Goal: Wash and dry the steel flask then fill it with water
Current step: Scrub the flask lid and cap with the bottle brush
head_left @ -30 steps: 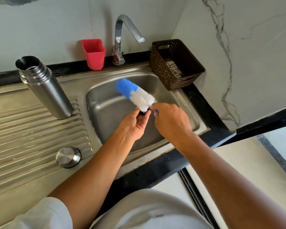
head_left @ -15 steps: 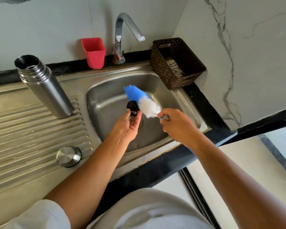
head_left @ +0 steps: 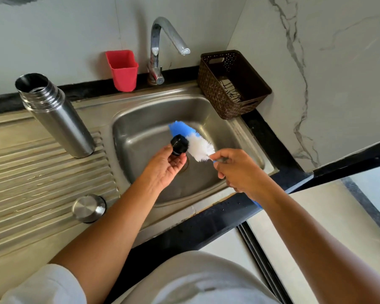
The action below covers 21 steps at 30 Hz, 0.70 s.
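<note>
– Steel flask (head_left: 55, 115) position?
– Stood upright on the ribbed drainboard (head_left: 31, 172), left of the sink (head_left: 206, 110), mouth uncapped. It is kept well apart from both hands.
– Flask parts?
– Black stopper (head_left: 179, 145) is gripped at the fingertips of the left hand (head_left: 162, 170), palm turned up, over the basin. Round steel cap (head_left: 88, 208) is laid flat on the drainboard nearer the front edge, apart from the flask.
– Right hand (head_left: 239, 172)?
– Closed round the handle of a bottle brush (head_left: 199, 147), also over the basin. Bristles are blue at the tip and white nearer the handle. The brush head is seen just behind the stopper; contact cannot be confirmed.
– Surroundings?
– Tap (head_left: 160, 47) is mounted behind the basin, with its spout turned over it. Red cup (head_left: 123, 70) is set just left of the tap, against the wall. Brown woven basket (head_left: 257, 88) is placed on the black worktop (head_left: 206, 218) at the basin's right rear corner. Something patterned is lying inside it and cannot be identified.
</note>
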Available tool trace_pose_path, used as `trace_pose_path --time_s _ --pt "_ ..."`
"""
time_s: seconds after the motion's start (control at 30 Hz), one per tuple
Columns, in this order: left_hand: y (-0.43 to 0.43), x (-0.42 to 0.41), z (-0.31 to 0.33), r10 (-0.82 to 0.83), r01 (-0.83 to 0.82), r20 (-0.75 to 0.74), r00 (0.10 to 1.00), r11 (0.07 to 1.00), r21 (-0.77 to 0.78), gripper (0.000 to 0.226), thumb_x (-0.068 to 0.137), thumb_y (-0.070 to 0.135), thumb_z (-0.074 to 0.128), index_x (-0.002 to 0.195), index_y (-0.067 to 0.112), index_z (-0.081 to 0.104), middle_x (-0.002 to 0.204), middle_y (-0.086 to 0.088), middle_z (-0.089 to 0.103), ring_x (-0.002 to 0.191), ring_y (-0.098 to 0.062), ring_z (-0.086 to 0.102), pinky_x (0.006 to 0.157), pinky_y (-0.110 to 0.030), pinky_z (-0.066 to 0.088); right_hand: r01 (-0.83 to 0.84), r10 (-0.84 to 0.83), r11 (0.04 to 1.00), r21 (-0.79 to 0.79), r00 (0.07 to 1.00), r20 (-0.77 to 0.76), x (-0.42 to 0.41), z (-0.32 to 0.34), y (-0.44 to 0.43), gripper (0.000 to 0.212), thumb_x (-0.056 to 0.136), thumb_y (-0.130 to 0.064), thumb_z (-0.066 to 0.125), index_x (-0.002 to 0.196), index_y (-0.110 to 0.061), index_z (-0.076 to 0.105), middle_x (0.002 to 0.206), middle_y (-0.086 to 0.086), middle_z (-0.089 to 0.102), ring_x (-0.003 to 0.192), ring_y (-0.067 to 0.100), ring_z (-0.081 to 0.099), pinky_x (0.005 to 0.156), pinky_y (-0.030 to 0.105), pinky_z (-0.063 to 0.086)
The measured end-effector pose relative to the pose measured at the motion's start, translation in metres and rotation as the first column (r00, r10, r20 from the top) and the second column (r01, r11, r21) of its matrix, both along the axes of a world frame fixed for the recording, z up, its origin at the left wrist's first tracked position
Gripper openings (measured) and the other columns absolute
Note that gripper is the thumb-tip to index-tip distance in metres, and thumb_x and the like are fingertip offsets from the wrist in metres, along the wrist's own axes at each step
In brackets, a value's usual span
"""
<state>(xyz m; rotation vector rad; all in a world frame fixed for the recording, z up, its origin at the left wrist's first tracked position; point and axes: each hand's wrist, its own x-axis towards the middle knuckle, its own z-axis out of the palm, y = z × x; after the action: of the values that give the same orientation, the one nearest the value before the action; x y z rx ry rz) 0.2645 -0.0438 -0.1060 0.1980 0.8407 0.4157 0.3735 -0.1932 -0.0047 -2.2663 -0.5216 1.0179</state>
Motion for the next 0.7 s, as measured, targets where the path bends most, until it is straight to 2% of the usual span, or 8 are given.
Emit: trace_pose_path --time_s 0.1,0.17,0.27,0.33,0.43,0.53,0.6,0.7 --pt "-0.009 -0.005 -0.001 -0.152 0.15 0.015 0.988 0.985 0.087 0.017 0.104 0.011 0.06 0.117 0.001 0.065 0.101 -0.018 0.072 0.086 -0.022 0.067 0.079 -0.034 0.064 -0.084 0.088 0.996 -0.034 0.986 0.141 0.008 0.0 -0.004 0.023 0.105 -0.014 0.056 0.124 -0.019 0.069 0.08 0.002 0.062 0.034 -0.003 0.046 0.036 0.014 0.032" --pt "-0.015 -0.003 -0.001 -0.2 0.199 -0.01 0.98 0.97 0.141 0.016 0.104 0.013 0.06 0.115 0.003 0.066 0.096 -0.014 0.074 0.081 -0.02 0.068 0.077 -0.033 0.066 -0.142 0.159 0.986 -0.09 0.961 0.226 0.012 0.003 -0.001 0.025 0.105 -0.015 0.056 0.124 -0.021 0.07 0.082 -0.007 0.062 0.045 -0.004 0.055 0.038 0.011 0.035" --pt "0.0 -0.001 -0.009 -0.131 0.139 -0.06 0.99 0.976 0.168 0.018 0.105 0.011 0.059 0.12 0.003 0.065 0.098 -0.015 0.071 0.081 -0.021 0.067 0.069 -0.031 0.065 -0.271 0.31 0.948 -0.165 0.9 0.305 0.011 0.009 -0.005 0.026 0.103 -0.02 0.058 0.124 -0.026 0.073 0.097 -0.007 0.07 0.079 0.011 0.069 0.061 0.022 0.053" --pt "0.004 -0.001 -0.012 -0.199 0.216 -0.098 0.975 0.951 0.221 0.025 0.106 0.01 0.057 0.129 0.001 0.062 0.098 -0.015 0.071 0.08 -0.021 0.067 0.067 -0.032 0.065 -0.3 0.371 0.925 -0.232 0.842 0.392 0.011 0.015 -0.008 0.028 0.103 -0.02 0.057 0.124 -0.028 0.074 0.108 -0.004 0.072 0.093 0.018 0.07 0.078 0.034 0.058" --pt "-0.017 0.004 -0.006 -0.371 0.397 -0.141 0.918 0.862 0.316 0.022 0.107 0.012 0.055 0.124 0.006 0.068 0.099 -0.013 0.073 0.078 -0.019 0.069 0.075 -0.034 0.065 -0.251 0.351 0.931 -0.265 0.817 0.457 0.015 0.019 0.003 0.031 0.102 -0.017 0.055 0.125 -0.026 0.073 0.109 -0.002 0.069 0.097 0.021 0.067 0.079 0.033 0.054" --pt "-0.017 0.007 -0.015 -0.232 0.283 -0.195 0.953 0.914 0.291 0.016 0.108 0.011 0.054 0.109 0.015 0.07 0.101 -0.01 0.073 0.086 -0.02 0.068 0.081 -0.035 0.062 -0.313 0.453 0.885 -0.344 0.75 0.481 0.007 0.02 0.007 0.031 0.099 -0.018 0.054 0.123 -0.029 0.071 0.12 -0.001 0.071 0.103 0.023 0.067 0.087 0.037 0.056" --pt "-0.012 0.005 -0.023 -0.139 0.207 -0.244 0.96 0.938 0.279 0.013 0.107 0.01 0.057 0.11 0.014 0.069 0.103 -0.011 0.072 0.085 -0.02 0.067 0.082 -0.036 0.062 -0.35 0.51 0.855 -0.383 0.702 0.497 -0.002 0.023 0.005 0.032 0.099 -0.016 0.053 0.123 -0.03 0.07 0.117 0.001 0.072 0.099 0.025 0.068 0.084 0.039 0.059" --pt "-0.025 0.005 -0.02 -0.185 0.266 -0.241 0.953 0.892 0.366 0.012 0.106 0.011 0.059 0.113 0.012 0.068 0.108 -0.014 0.071 0.08 -0.019 0.065 0.084 -0.036 0.063 -0.309 0.543 0.827 -0.47 0.656 0.524 -0.003 0.023 0.012 0.035 0.1 -0.014 0.052 0.13 -0.025 0.066 0.116 0.005 0.071 0.098 0.029 0.068 0.079 0.038 0.06"
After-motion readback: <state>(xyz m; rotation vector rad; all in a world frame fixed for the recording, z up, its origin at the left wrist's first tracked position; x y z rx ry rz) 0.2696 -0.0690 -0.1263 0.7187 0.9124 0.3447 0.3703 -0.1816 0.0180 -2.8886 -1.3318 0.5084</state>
